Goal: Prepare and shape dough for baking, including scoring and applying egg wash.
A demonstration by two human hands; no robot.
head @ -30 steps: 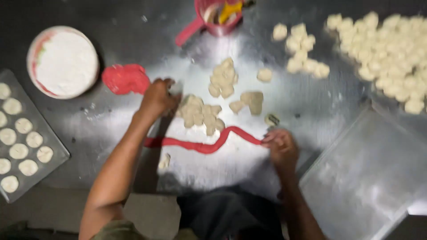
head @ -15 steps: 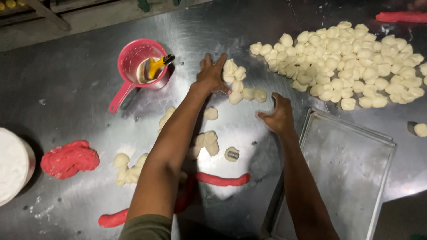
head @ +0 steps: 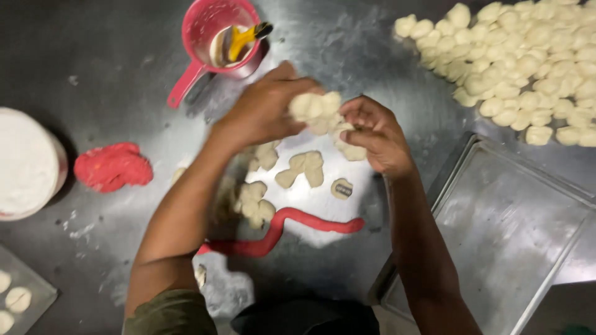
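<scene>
The left hand (head: 264, 108) gripped a cluster of pale dough pieces (head: 315, 110) above the steel table (head: 93, 49), and the right hand (head: 372, 133) pinched the same cluster from its 3 o'clock side, fingers curled around it. Below them, at 6 o'clock, loose dough bits (head: 301, 169) lay on a floured patch, with a red dough rope (head: 279, 229) snaking beneath. A red lump (head: 113, 166) sat at 9 o'clock, a flour tub (head: 25, 162) beyond it. A pink cup (head: 220, 34) stood at 11 o'clock. A heap of dough balls (head: 528, 68) lay at 2 o'clock, and a bare tray (head: 515, 229) at 4 o'clock.
</scene>
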